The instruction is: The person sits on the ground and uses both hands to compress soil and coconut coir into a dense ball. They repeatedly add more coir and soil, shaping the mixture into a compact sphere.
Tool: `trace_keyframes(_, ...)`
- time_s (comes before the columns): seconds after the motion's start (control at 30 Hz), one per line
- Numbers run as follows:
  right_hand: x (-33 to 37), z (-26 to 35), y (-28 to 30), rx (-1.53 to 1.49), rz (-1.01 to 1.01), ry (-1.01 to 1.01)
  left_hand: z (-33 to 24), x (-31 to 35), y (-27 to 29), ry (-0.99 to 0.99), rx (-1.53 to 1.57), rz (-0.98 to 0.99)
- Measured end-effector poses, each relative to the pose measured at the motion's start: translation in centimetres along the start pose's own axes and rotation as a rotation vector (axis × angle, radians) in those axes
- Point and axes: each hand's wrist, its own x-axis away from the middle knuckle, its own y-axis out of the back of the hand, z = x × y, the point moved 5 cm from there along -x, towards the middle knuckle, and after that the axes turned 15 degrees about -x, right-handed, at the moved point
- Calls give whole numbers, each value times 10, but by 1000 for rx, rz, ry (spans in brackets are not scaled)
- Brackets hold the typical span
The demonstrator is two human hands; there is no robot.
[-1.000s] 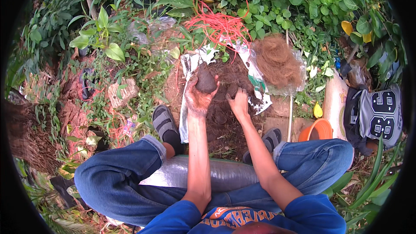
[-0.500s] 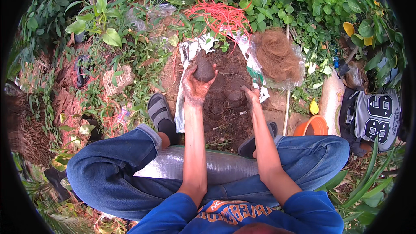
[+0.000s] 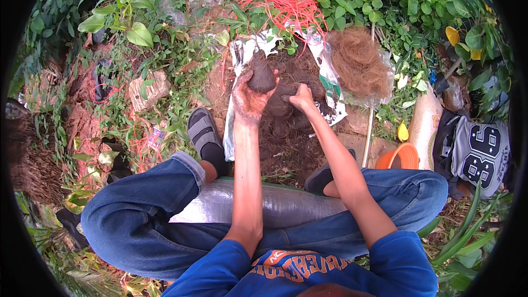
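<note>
My left hand (image 3: 250, 99), smeared with dark soil, cups a rounded, fibrous soil ball (image 3: 262, 78) above the far left of the dirt. To its right, my right hand (image 3: 301, 99) hovers over the dark soil (image 3: 300, 71) with curled fingers. Whatever those fingers hold, if anything, is hidden. More rounded, fibre-covered soil balls (image 3: 279, 128) rest in the loose soil just below my hands. Beneath everything lies an opened white sack (image 3: 232, 132), its edges showing on both sides.
Tangled red plastic twine (image 3: 286, 5) lies beyond the sack. Brown fibre (image 3: 358, 60) sits on clear plastic at the right, beside a thin pole (image 3: 368, 132). An orange bucket (image 3: 407, 155) stands nearer. A stone (image 3: 148, 91) is at the left; leafy plants surround the spot.
My right hand has moved left and up from the sack's right edge to over the soil, its fingers now curled in. My left hand still holds the soil ball in nearly the same place.
</note>
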Motion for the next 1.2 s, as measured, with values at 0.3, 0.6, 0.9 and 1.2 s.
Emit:
trace_keyframes(0.3,5,78,13,574,18,153,-9,-9,-11,4,-60,74)
trace_keyframes(0.6,19,103,71,738,-265,412,-24,-16,-20,-25,-245,149)
trace_keyframes(0.9,75,90,4,529,-129,441,-31,-50,-39,128,-133,247)
trace_keyframes(1.2,42,52,9,-214,209,26,-5,-36,-57,199,-60,251)
